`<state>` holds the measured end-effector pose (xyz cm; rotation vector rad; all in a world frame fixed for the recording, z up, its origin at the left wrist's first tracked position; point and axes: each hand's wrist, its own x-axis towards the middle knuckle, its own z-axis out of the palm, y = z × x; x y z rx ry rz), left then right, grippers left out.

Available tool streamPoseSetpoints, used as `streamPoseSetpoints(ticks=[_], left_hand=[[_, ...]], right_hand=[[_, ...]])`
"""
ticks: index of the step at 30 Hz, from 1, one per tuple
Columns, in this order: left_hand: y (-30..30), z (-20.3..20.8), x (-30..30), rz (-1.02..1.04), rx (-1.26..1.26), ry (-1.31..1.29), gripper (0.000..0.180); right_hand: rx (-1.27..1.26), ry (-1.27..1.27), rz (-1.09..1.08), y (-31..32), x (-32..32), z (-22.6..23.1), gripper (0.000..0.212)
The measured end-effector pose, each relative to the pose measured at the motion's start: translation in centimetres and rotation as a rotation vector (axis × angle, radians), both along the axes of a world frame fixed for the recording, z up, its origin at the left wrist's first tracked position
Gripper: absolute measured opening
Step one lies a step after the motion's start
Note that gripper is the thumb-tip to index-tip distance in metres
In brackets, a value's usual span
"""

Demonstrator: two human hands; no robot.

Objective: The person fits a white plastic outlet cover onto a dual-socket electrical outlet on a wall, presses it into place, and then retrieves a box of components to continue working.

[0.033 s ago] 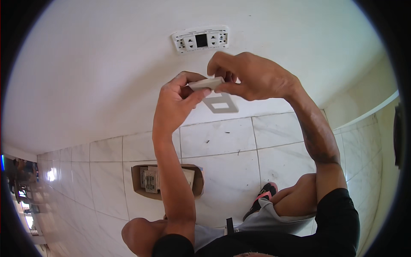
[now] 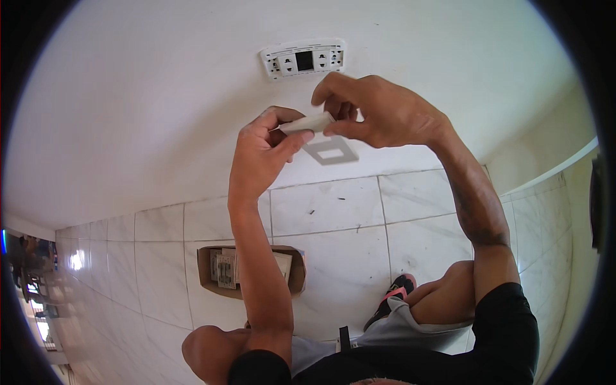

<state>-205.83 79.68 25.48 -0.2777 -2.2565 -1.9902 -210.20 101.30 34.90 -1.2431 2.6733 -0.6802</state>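
Note:
My left hand (image 2: pixel 260 147) pinches a white wall-socket cover plate (image 2: pixel 308 124) at its left end, thumb in front and fingers behind. Below the pinched strip hangs a grey-white part with a rectangular opening (image 2: pixel 346 153); whether it is the same piece or a second plate I cannot tell. At the plate's right end, my right hand (image 2: pixel 398 115) is closed, its thumb against the edge and its index finger raised and bent. Its other fingertips are partly hidden. Just above both hands, an uncovered white socket unit (image 2: pixel 303 59) with a dark square middle sits on the wall.
An open cardboard box (image 2: pixel 205 273) holding socket parts (image 2: pixel 226 269) stands on the tiled floor (image 2: pixel 333 256), below my left forearm. Small dark scraps (image 2: pixel 341 199) lie near the wall's foot. My sandalled foot (image 2: pixel 394 295) is at the lower right.
The plate has tilted slightly, and its hanging part sits a little higher. Both hands stay in nearly the same place.

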Motion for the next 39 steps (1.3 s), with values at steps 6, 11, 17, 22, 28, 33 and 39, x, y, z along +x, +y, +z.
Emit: streamPoseSetpoints(ticks=[6,11,17,22,28,33,39], left_hand=[[-0.9,-3.2,-1.4,0.046,0.635,0.176,0.019],[0.6,-3.4,-2.1,0.232,0.622,0.166,0.025],[2.3,-1.2,-3.5,0.641,0.254,0.342,0.030],[3.1,-0.3,-4.6,0.741,0.205,0.412,0.029],[3.1,-0.2,-5.5,0.775,0.233,0.456,0.025],[2.6,0.1,-5.6,0.737,0.222,0.428,0.022],[2.4,0.2,-5.3,0.739,0.194,0.425,0.021]], right_hand=[[0.156,0.041,-0.201,1.4,-1.7,-1.3,0.024],[-0.015,-0.127,-0.299,1.5,-2.2,-2.0,0.030],[-0.244,0.043,-0.391,1.3,-2.5,-2.5,0.034],[-0.341,0.140,-0.454,1.0,-3.0,-2.9,0.035],[-0.387,0.285,-0.504,0.4,-3.7,-3.3,0.033],[-0.429,0.434,-0.488,0.3,-4.5,-4.1,0.033],[-0.426,0.477,-0.527,-0.2,-4.5,-4.4,0.031]])
